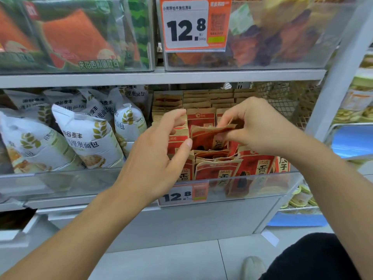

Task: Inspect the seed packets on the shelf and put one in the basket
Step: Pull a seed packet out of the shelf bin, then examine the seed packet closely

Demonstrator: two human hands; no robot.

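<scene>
Both hands work the shelf [161, 76]: right hand [256, 126] pinches a seed packet [207, 136], left hand [159, 152] half-curled and empty, nothing yet basketed.

The big orange and white price tag [195, 25] on the top clear bin says "12.8" and "500g". The small orange and white price tag [182, 196] on the lower shelf rail also says "12.8". The white bread bags [88, 138] on the left say "面包". The red and brown seed packets [219, 170] say "洽洽".

Grey metal shelving [161, 77] with clear plastic fronts stands on a pale tiled floor [171, 263].
</scene>
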